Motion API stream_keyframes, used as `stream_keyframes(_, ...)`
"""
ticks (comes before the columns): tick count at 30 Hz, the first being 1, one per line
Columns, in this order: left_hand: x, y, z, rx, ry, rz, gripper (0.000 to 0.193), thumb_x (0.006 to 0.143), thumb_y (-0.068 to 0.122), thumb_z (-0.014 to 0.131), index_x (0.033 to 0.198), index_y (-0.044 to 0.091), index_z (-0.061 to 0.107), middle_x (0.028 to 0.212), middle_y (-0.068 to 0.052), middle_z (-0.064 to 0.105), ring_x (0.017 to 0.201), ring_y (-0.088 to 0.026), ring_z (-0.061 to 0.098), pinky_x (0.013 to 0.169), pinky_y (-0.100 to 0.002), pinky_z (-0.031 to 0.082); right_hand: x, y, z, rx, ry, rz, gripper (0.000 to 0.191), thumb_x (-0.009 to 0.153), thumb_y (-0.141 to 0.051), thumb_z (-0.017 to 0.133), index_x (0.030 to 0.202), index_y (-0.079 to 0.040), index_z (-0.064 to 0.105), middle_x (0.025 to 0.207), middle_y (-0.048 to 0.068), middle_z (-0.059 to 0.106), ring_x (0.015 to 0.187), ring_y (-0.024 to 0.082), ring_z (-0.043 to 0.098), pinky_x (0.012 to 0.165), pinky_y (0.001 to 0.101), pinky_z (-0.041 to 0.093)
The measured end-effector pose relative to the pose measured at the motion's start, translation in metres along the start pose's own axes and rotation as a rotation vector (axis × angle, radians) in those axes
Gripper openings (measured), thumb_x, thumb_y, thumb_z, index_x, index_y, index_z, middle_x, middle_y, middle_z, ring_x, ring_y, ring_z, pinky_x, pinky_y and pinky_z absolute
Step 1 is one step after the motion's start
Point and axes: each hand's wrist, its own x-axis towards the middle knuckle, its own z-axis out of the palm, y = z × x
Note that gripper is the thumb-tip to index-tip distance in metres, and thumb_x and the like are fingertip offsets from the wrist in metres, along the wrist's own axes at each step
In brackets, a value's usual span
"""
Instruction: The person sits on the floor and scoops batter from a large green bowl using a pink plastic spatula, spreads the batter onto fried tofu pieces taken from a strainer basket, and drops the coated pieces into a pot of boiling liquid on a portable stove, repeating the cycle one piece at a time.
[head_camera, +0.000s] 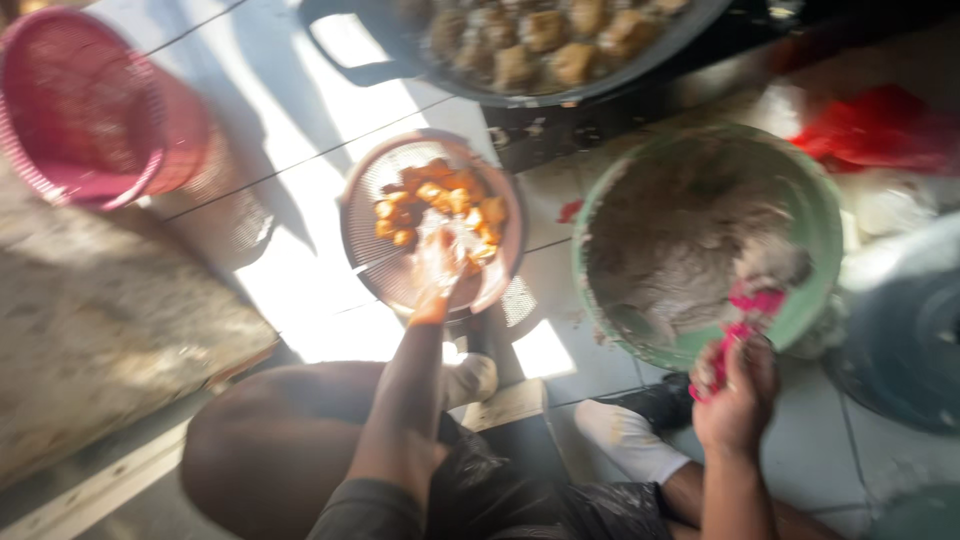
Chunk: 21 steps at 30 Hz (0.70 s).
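My left hand reaches into a round mesh strainer that holds several golden fried pieces; motion blur hides what the fingers do. My right hand grips a pink utensil handle at the near rim of a green bowl filled with grey-white batter. The utensil's tip rests in the batter.
A dark pan with several browning pieces sits at the top. A pink basket stands at the upper left, a stone slab to the left, a red bag at the right. My feet in white socks rest on the tiled floor.
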Motion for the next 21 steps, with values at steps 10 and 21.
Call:
stream_keyframes(10,0.037,0.036,-0.019,-0.217,0.215,0.078,0.041,0.081,0.021,0.076,0.117,0.010,0.063,0.106,-0.021,0.064,0.103,-0.040,0.063,0.089,-0.049,0.051,-0.067,-0.002,-0.036,-0.058,0.001,0.054,0.023,0.110,-0.017,0.052,0.130,-0.006,0.055,0.090,0.005,0.056,0.068,0.011,0.045,0.061,0.0286,0.038)
stream_keyframes(21,-0.066,0.136,-0.019,-0.934,0.171,0.339,0.029,0.103,0.012,0.061,0.129,0.004,0.051,0.133,-0.020,0.060,0.127,-0.032,0.064,0.101,-0.042,0.056,-0.071,-0.056,-0.035,-0.279,-0.128,0.073,0.017,0.100,-0.017,0.065,0.108,-0.003,0.064,0.070,-0.004,0.046,0.053,0.005,0.036,0.046,0.0235,0.028)
